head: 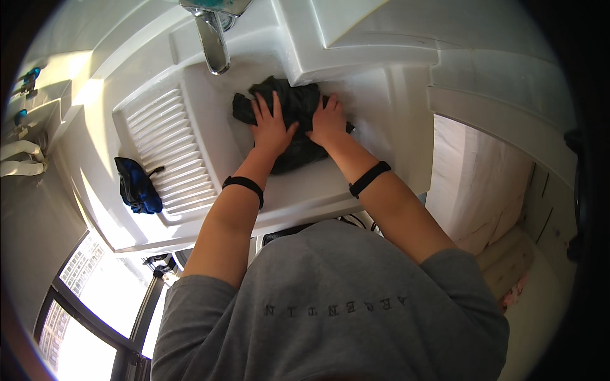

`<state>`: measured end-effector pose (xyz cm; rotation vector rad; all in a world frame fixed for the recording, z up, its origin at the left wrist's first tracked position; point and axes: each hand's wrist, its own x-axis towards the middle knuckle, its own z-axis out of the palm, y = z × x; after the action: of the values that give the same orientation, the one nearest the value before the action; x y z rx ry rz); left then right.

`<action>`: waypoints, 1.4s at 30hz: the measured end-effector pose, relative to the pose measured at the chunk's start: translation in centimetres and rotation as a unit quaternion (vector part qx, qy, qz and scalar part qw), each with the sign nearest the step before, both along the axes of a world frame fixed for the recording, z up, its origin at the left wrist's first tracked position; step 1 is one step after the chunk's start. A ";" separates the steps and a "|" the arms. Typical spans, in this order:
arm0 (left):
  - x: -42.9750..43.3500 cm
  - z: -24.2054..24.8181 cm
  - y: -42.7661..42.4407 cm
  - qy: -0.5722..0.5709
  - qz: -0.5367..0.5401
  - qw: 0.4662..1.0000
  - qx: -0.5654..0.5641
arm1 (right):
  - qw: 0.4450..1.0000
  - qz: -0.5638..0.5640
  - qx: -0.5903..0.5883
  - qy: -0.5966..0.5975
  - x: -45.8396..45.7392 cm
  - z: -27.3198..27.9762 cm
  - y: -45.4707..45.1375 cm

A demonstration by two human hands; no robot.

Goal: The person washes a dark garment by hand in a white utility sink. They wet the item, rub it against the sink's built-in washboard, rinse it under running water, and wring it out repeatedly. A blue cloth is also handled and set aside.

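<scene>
A bunched dark cloth, perhaps a garment, lies in the basin of a white laundry sink. It looks wet. My left hand rests on top of it with the fingers spread. On the cloth's right side lies my right hand, its fingers bent over the fabric and the thumb apart. Whether those fingers pinch any cloth is hidden. Black bands circle both forearms. A chrome faucet reaches over the basin from the back, beyond my left hand.
A ribbed washboard is moulded into the sink's left side. On its outer edge sits a small dark blue cloth item. Blue-handled valves and a pale pipe are at far left, above a window. A pale curtain or cover hangs at right.
</scene>
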<state>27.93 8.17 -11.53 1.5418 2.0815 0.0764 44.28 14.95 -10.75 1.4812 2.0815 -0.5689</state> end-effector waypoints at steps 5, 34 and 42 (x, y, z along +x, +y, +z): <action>-2.4 1.6 -0.4 -0.043 -0.049 0.997 -0.046 | 0.896 -0.290 -0.250 0.225 0.6 0.7 2.6; -7.5 27.0 -1.4 -0.471 -0.024 0.881 0.024 | 0.750 -0.047 -0.168 0.638 1.3 15.1 -2.6; -10.3 6.3 3.7 -0.345 -0.020 0.925 -0.157 | 0.838 -0.286 -0.167 0.433 3.1 7.6 1.6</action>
<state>17.63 11.82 -5.26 1.1383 1.4198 0.2244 47.34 16.53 -3.19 1.8068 1.8768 -2.0426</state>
